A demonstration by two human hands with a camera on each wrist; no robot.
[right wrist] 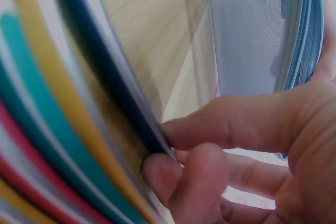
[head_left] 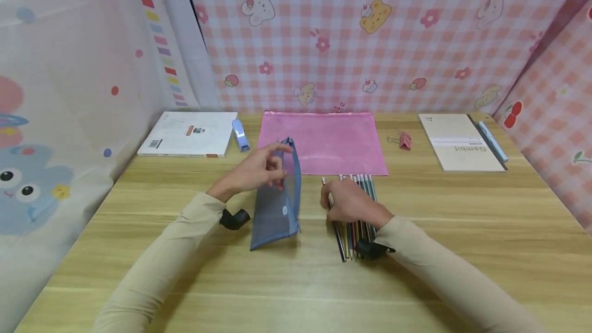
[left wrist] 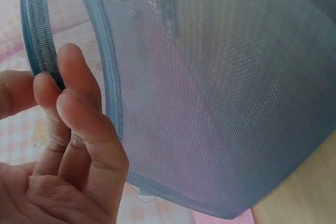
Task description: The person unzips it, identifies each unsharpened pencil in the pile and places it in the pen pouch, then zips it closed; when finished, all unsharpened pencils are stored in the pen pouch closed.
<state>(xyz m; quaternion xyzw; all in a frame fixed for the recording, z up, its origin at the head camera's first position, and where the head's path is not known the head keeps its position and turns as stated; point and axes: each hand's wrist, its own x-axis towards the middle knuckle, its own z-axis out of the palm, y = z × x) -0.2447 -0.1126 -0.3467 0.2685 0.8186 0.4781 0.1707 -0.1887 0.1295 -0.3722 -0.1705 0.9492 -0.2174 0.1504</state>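
Fingers (left wrist: 79, 124) of left hand (head_left: 259, 171) curl around the woven zipper edge of the blue mesh pouch (head_left: 277, 204), pinching it and holding the mouth open; pouch stands upright on its long edge on the bench (head_left: 185, 281), semi-transparent fine netting, zipper pull visible in the right wrist view. Right hand (head_left: 353, 204) sits on a row of coloured pencils (head_left: 353, 235) lying parallel on the wood-grain bench just right of the pouch; thumb and fingers (right wrist: 231, 129) pinch the leftmost one, a thin dark-blue pencil (right wrist: 105, 77), the others (yellow, teal, red) packed alongside. Behind them, flat against the back wall, a pink mesh zip folder (head_left: 324, 143), rectangular. Left of that a small light-blue stapler (head_left: 240, 135) and a white book (head_left: 189, 134). Right side: a pink binder clip (head_left: 404, 140), a beige notebook (head_left: 460, 143) with a light-blue pen (head_left: 492, 141) along its edge. Both sleeves beige, a black wrist mount on each.
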